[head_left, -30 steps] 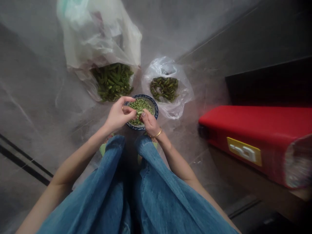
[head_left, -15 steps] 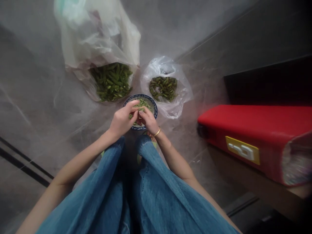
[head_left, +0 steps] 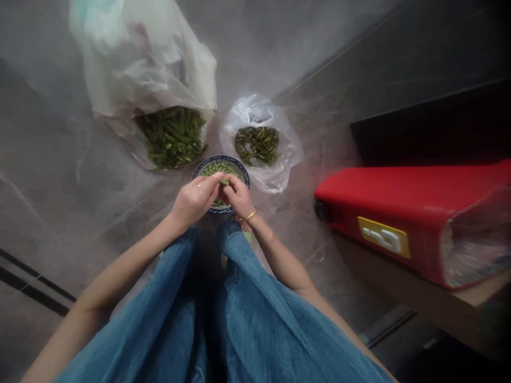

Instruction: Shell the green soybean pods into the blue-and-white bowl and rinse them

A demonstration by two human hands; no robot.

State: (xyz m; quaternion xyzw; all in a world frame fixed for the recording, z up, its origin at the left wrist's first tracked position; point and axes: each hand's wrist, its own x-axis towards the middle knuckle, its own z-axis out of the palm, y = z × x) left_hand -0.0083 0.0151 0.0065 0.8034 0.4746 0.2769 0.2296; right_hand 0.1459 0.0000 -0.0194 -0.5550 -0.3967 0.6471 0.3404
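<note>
Both hands are meeting directly above the bowl (head_left: 244, 178), which is sitting on the floor (head_left: 59, 175) in front of the knees (head_left: 187, 239). Left hand (head_left: 195, 200) and right hand (head_left: 239, 198) are both pinching one small green pod (head_left: 224, 182). The fingers (head_left: 212, 183) are closed tight on its ends with no gap showing, and the pod is bridging the two sets of fingertips. Can't tell whether the seam is opening; too small to read.

Beans (head_left: 213, 168) are lying right under and just beyond the fingers. The big bag (head_left: 151, 80) of pods is sitting beyond the fingers to the left. The small bag (head_left: 259, 114) is lying beyond them to the right, just beside the bowl. The red box (head_left: 399, 197) is well apart on the right.

My read on doing this step well:
- The pod should be hanging low over the bowl's middle, so anything popping out is landing inside and not on the floor.
- Thumbs should be pressing along the seam, not across the beans, or they'll be getting crushed.
- Pressure should be going on gradually, since a sudden squeeze is likely to shoot beans past the rim.
- The grip looks good for this: both ends are held and the seam is accessible between the fingertips.
</note>
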